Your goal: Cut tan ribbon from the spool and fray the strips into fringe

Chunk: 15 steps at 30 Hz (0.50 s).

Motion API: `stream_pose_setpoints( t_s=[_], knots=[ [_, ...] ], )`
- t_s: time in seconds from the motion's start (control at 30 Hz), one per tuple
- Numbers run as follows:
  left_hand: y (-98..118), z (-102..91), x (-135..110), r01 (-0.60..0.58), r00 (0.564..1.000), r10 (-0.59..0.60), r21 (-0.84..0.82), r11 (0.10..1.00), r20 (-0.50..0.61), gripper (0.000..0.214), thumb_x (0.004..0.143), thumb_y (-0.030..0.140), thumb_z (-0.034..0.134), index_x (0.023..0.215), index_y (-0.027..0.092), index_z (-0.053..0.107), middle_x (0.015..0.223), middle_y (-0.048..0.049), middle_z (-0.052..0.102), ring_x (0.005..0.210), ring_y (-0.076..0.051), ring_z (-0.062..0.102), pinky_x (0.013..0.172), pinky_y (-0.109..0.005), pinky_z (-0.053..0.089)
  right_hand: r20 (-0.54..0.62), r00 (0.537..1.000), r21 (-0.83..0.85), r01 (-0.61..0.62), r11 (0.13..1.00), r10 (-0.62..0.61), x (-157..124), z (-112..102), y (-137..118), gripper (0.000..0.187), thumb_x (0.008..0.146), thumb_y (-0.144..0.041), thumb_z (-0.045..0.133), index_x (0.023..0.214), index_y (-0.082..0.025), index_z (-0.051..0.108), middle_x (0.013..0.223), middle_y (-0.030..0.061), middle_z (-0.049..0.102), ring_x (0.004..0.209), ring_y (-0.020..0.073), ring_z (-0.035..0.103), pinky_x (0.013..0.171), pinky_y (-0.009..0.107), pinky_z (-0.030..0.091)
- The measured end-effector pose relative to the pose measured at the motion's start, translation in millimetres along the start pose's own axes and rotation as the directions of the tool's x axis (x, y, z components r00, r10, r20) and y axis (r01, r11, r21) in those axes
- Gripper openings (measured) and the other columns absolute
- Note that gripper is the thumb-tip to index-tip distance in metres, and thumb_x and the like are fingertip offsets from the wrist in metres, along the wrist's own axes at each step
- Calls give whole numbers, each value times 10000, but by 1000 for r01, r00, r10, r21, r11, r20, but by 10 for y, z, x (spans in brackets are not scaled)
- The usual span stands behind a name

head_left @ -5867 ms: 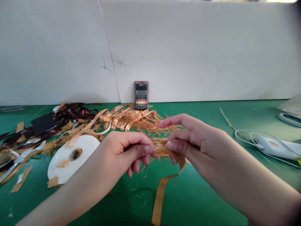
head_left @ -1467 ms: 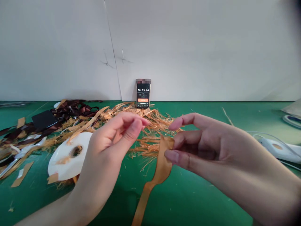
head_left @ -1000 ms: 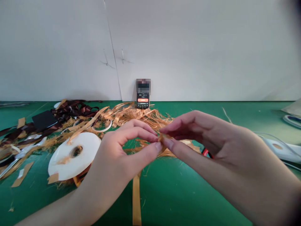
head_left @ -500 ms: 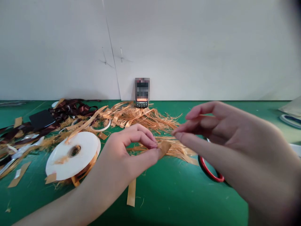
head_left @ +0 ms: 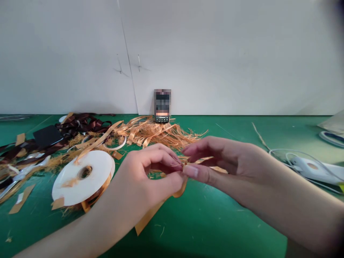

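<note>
My left hand (head_left: 154,172) pinches a short gold ribbon (head_left: 147,220) between thumb and fingertips, at the middle of the view. The ribbon hangs below the fingers, with a curled part under the thumb. My right hand (head_left: 223,163) meets it from the right, thumb and forefinger closed on the ribbon's upper end, where a few loose threads stick out. Fingertips of both hands nearly touch and cover much of that end. Behind them lies a bundle of frayed gold strips, mostly hidden by my hands.
A white spool (head_left: 71,179) of gold ribbon lies left on the green table (head_left: 215,229). Beyond it are a heap of gold fringe (head_left: 158,134), brown ribbons (head_left: 88,123) and a black square (head_left: 48,136). A phone (head_left: 162,105) leans on the wall; a white power strip (head_left: 314,166) sits right.
My right hand has moved left and down, closing on the ribbon at my left fingertips. The ribbon has turned to hang lower. The red-handled scissors are now hidden behind my right hand.
</note>
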<state>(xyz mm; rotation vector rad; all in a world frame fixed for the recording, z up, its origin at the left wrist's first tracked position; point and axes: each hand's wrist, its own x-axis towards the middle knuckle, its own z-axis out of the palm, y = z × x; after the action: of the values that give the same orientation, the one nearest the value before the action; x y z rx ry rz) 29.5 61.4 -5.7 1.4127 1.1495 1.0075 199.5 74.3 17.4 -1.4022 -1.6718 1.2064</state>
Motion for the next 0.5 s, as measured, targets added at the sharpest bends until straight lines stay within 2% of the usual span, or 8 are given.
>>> stream_pose_setpoints(
  t_s=[0.1,0.17,0.27,0.4,0.5],
  knots=[
    [-2,-8,-4,22,1000,-22,-16,1000,0,85,712,178,683,633,201,659,781,10,640,724,-125,611,612,-193,502,44,999,-59,6,998,-3,11,5,35,230,710,-454,673,671,-228,676,688,24,697,602,165,616,518,268,485],
    [-2,-6,-4,37,999,-36,-33,999,18,78,743,217,676,672,204,646,792,10,645,749,-130,619,645,-198,505,26,1000,-78,18,997,-16,17,-2,40,238,746,-441,647,650,-224,662,632,11,655,570,143,564,484,248,441],
    [8,21,2,58,998,-57,-45,997,34,83,798,247,633,730,206,611,739,15,645,736,-135,634,660,-211,506,-5,998,-28,58,998,-59,32,-15,47,195,786,-362,632,663,-210,629,662,7,633,626,139,567,550,246,463],
    [5,64,3,34,999,-35,30,999,16,125,809,247,629,702,203,580,660,31,628,657,-128,619,632,-221,497,-21,987,184,161,970,-159,52,12,65,181,821,-297,646,687,-199,574,813,21,643,792,146,607,691,248,495],
    [-9,72,-44,30,1000,-29,77,997,-11,144,792,258,647,673,206,584,636,35,629,613,-127,594,594,-227,495,18,975,448,191,874,-222,32,71,58,174,868,-274,613,714,-206,569,870,7,625,877,131,604,759,233,491]
  ],
)
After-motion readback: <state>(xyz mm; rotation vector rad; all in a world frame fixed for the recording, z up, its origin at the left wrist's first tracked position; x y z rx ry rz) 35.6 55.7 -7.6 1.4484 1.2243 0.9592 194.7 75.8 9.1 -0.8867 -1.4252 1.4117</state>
